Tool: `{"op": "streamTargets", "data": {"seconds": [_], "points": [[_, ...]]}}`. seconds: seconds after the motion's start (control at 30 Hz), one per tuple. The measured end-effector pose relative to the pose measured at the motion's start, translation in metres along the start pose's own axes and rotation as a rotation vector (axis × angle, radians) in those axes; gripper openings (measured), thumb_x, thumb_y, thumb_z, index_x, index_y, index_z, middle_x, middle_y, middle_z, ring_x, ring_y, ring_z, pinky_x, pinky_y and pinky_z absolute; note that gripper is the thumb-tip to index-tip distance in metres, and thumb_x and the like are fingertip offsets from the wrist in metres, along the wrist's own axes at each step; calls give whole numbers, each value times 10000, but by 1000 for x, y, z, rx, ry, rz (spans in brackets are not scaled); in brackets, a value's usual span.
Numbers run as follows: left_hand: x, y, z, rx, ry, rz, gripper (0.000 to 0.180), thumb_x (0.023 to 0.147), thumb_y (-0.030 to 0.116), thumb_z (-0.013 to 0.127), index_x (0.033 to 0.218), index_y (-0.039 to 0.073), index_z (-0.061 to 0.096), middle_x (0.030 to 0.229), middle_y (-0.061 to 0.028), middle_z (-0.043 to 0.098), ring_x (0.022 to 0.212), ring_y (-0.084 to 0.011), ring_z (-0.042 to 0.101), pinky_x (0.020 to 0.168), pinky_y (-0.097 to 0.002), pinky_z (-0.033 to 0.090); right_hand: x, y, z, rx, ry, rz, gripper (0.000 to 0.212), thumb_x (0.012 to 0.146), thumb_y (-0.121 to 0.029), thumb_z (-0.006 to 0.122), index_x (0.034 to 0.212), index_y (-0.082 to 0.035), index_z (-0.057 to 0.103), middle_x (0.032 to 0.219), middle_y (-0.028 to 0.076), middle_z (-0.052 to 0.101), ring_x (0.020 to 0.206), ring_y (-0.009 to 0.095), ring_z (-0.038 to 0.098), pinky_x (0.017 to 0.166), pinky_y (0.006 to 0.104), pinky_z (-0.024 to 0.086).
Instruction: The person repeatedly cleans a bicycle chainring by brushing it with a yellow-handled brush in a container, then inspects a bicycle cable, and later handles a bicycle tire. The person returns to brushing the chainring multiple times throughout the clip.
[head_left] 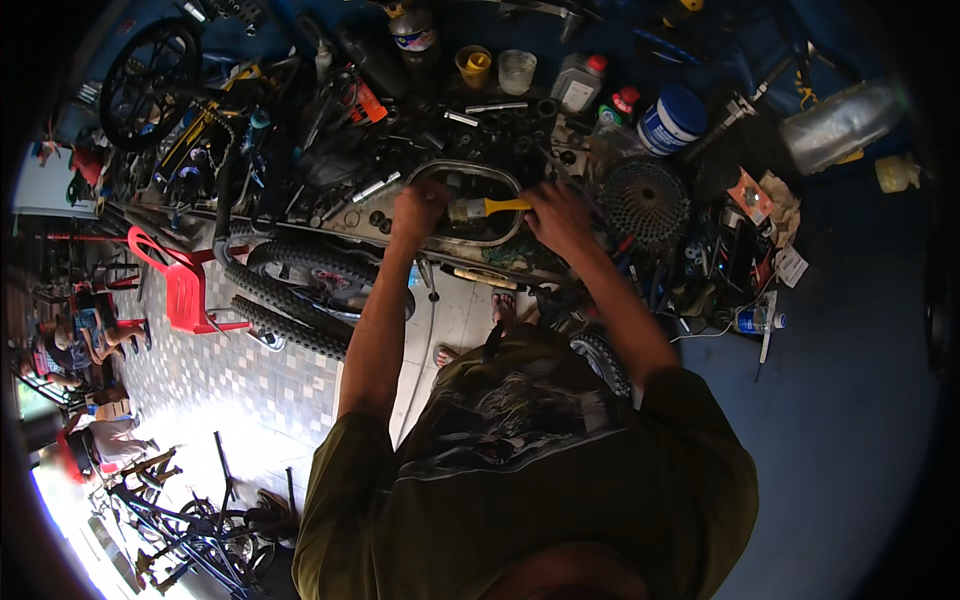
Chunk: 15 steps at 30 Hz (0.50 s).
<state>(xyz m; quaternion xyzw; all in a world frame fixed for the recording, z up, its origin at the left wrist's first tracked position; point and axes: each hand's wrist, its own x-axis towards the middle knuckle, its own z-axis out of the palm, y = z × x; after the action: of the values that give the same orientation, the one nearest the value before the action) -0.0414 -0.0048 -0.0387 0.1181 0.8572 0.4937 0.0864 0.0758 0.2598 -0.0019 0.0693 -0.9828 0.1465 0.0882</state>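
Yellow-handled, the paintbrush (504, 205) sits gripped in our right hand (558, 214), bristles (462, 210) over the oval metal tray (465, 164). Our left hand (420, 207) curls at the tray's left edge; we cannot tell if it grips anything. Right of the tray lies a bicycle cassette (645, 205); beyond the tray's right end, a red-capped grey bottle (577, 88).

lettering: too small or blurred to read.
labels: one, white (578, 95), on grey bottle (570, 72), beyond right hand (560, 215); one, white and blue (656, 130), on blue-lidded tub (680, 108), beyond and right of same hand; one, multicoloured (413, 40), on dark bottle (416, 68), well beyond left hand (420, 210); one, blue (747, 320), on small bottle (768, 312), right of right hand, nearer the body.
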Motion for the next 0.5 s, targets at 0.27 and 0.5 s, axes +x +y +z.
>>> {"op": "streamTargets", "data": {"seconds": [0.27,0.5], "points": [[-16,23,-6,-360,20,-204,210,866,20,600,1057,-34,670,906,-108,717,745,-177,724,558,-290,575,14,-15,-37,265,-107,40,300,819,-205,742,1093,-118,655,1001,95,681,877,281,649,746,400,515],[-19,26,-2,-576,4,-240,284,888,15,539,1151,-80,592,930,-139,700,735,-194,721,573,-294,607,28,-45,-42,572,14,80,348,812,-305,782,1096,-137,670,957,90,675,762,263,654,660,377,508]]}}
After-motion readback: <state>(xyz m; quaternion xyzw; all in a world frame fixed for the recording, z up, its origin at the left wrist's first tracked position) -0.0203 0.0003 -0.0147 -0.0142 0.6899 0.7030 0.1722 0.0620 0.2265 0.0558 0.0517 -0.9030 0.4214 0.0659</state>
